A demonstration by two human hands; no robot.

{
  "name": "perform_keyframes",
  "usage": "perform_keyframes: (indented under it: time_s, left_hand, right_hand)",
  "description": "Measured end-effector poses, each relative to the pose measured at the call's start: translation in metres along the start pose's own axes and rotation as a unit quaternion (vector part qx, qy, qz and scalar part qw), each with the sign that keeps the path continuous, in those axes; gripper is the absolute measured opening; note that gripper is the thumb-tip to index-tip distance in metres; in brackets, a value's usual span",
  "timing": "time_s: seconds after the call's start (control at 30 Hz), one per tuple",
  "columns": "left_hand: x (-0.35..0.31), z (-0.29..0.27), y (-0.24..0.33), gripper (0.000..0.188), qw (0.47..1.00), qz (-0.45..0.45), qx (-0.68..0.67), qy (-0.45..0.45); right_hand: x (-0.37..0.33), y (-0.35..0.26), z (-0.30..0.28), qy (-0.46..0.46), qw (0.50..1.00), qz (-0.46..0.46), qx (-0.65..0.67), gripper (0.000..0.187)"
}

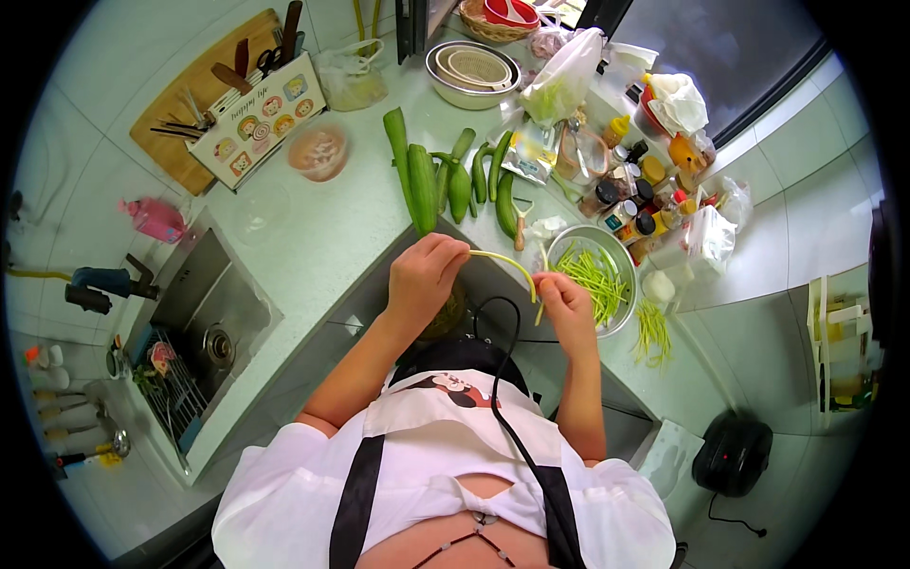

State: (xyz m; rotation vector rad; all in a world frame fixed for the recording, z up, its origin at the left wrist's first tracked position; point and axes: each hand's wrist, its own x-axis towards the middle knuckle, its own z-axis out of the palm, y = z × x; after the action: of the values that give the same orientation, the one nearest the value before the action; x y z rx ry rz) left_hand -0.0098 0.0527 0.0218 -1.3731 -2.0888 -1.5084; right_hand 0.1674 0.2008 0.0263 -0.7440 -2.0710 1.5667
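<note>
A green stalk (510, 259) bridges the two hands, bowed, its long axis running left to right.
From my remote seat, I see the left hand (425, 277) pinching one end and the right hand (566, 305) closed on the other, its fingers hiding whether it is one piece. The right hand is nearer the metal bowl (634, 284) of cut stalks (590, 277), just beside it. Beyond the left hand, a knife holder (258, 121) bears lettering and cartoon faces; jar labels (621, 214) beyond the right hand are too small to read.
</note>
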Motion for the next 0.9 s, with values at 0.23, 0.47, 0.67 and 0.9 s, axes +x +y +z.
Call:
perform_keyframes:
  time_s: [0.23,0.47,0.67,0.9]
  left_hand:
    - [0.000,-0.002,0.000,0.015,0.951,-0.190,-0.244,-0.004]
    - [-0.005,-0.007,0.000,0.038,0.840,-0.241,-0.474,-0.111]
    - [-0.002,-0.014,0.012,0.039,0.814,-0.240,-0.501,-0.171]
    - [-0.008,-0.004,0.015,0.027,0.830,-0.254,-0.471,-0.157]
  right_hand:
    - [-0.022,-0.019,0.030,0.008,0.997,-0.071,-0.020,0.008]
    - [-0.021,-0.039,0.040,0.035,0.980,-0.146,-0.130,0.008]
    - [-0.022,-0.038,0.040,0.059,0.966,-0.174,-0.181,0.010]
    - [-0.026,-0.031,0.033,0.071,0.955,-0.179,-0.225,0.011]
